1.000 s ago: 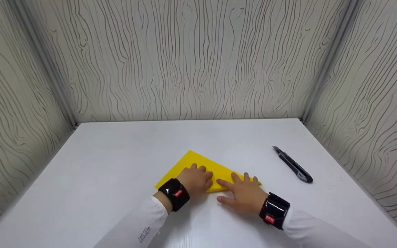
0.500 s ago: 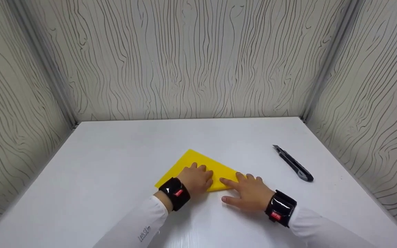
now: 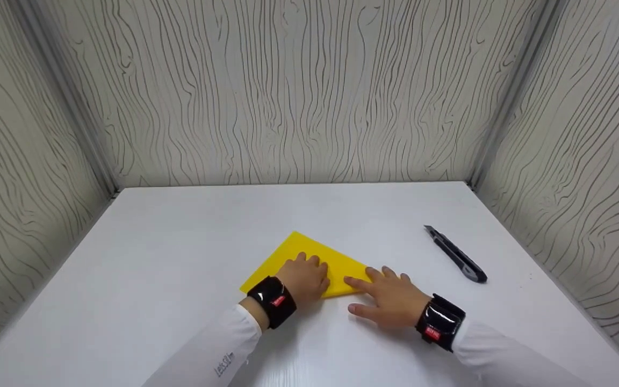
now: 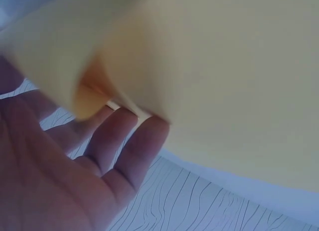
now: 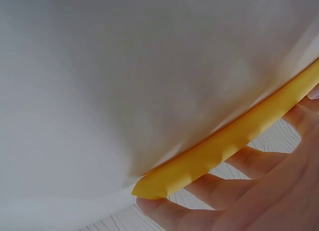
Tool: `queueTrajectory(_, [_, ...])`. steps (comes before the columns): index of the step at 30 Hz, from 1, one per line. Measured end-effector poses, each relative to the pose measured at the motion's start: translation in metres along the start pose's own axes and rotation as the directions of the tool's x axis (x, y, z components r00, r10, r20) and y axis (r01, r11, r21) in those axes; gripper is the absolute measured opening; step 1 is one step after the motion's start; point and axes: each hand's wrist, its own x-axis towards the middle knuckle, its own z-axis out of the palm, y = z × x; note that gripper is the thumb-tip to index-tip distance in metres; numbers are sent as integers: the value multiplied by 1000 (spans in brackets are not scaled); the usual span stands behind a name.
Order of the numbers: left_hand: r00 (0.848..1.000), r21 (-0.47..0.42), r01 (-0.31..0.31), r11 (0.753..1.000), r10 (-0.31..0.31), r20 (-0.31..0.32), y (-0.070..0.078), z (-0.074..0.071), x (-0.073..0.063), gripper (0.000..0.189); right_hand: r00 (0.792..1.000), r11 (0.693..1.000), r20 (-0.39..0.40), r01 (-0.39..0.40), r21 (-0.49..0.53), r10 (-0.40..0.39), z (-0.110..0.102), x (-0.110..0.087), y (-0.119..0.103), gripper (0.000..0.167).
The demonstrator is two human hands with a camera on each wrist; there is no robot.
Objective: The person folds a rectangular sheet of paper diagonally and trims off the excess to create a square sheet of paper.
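Observation:
A sheet of yellow paper point(image 3: 336, 269), folded to a rough triangle, lies on the white table. My left hand point(image 3: 303, 280) rests on its middle, with fingers a little bent. The left wrist view shows the paper point(image 4: 239, 81) looking pale, with a curled flap near the fingertips. My right hand point(image 3: 393, 298) lies spread at the paper's right end. Its index fingertip touches the paper by the near edge, the thumb is on the table, and the hand hides the pointed tip. In the right wrist view a narrow yellow strip of paper point(image 5: 209, 154) runs along the fingertips.
A black and grey utility knife point(image 3: 455, 255) lies at the right of the white table point(image 3: 170, 258), its blade pointing to the back left. Panels with a wood-grain pattern point(image 3: 288, 97) stand behind and on both sides of the table.
My right hand has slid a little to the right along the paper and now covers its pointed end. The left hand and the paper have stayed in place.

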Motion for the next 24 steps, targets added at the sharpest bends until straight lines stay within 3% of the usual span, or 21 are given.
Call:
queueTrajectory(11, [999,-18,25,1000,-24,27,2,-5,-3,53,1000,1000,-4,-2,-3,2,1,3,7,70])
queueTrajectory(24, [999,5,30,1000,-30,37,3,-6,-2,53,1000,1000,-26,13,-21,-14,-1,-14,7,73])
